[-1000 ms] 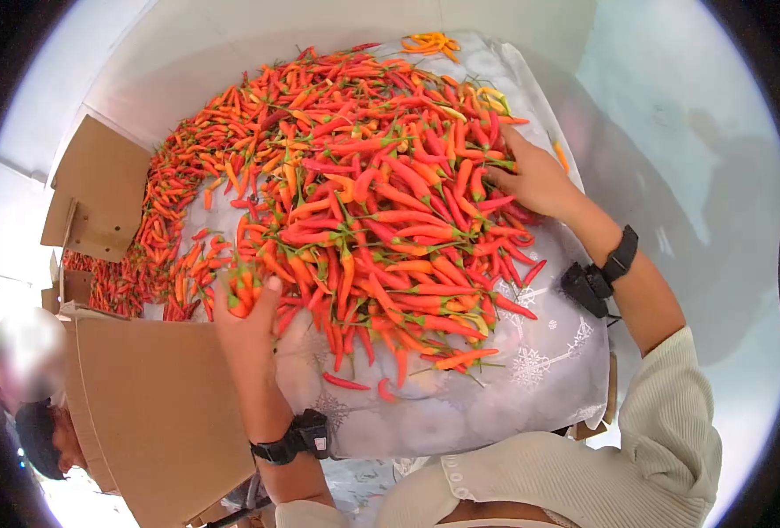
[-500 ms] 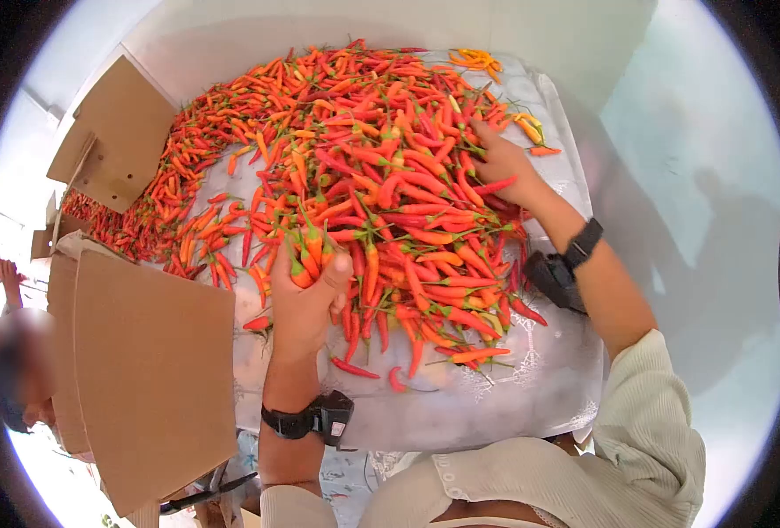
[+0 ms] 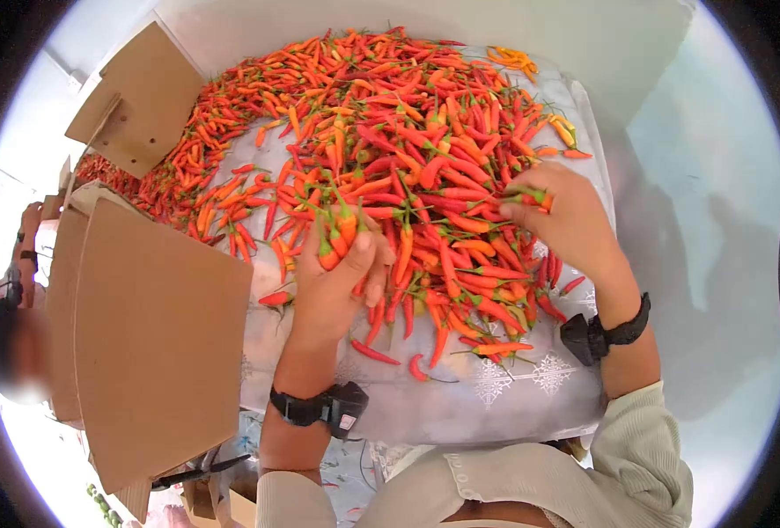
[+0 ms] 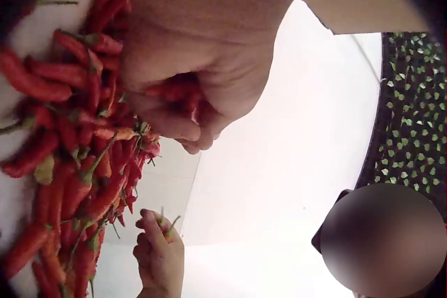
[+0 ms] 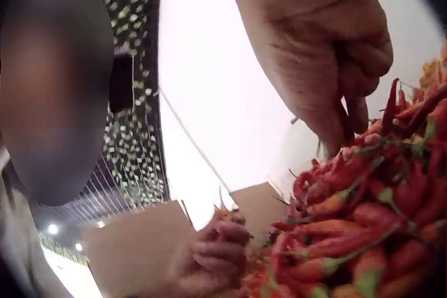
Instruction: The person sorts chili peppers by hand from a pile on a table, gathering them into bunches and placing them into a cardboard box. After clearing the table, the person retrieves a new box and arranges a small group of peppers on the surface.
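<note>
A big heap of red and orange chili peppers covers much of the table. My left hand curls round a small bunch of chili peppers, their green stems pointing up past the fingers. In the left wrist view, red peppers show inside that curled left hand. At the heap's right side, my right hand holds chili peppers between bent fingers and thumb; green stem ends show. In the right wrist view the right hand points its fingertips down close over the heap.
An opened cardboard box stands at the left with a raised flap. Yellow peppers lie at the table's far edge, others at the right. Loose peppers lie on the patterned cloth. Another person is at far left.
The head view has shifted. My left hand, keeping its bunch, has come inward to the right. My right hand has drawn back from the heap and now shows chili peppers in its fingers.
</note>
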Action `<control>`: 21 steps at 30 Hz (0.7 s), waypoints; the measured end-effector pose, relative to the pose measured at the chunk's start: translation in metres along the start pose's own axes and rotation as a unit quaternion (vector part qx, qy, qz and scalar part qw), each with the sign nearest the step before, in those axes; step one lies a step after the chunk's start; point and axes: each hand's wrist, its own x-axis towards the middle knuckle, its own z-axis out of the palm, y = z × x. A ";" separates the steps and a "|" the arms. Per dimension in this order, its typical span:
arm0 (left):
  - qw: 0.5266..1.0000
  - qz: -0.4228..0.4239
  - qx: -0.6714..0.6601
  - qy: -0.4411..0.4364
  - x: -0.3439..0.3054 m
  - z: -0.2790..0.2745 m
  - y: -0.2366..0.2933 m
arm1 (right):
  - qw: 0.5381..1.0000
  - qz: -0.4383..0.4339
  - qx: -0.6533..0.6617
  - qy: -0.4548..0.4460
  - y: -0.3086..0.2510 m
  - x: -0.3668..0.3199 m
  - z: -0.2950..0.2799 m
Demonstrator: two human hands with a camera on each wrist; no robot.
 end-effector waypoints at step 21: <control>0.997 -0.020 0.077 -0.018 -0.004 0.014 -0.015 | 0.952 -0.007 0.295 0.081 -0.011 -0.019 0.021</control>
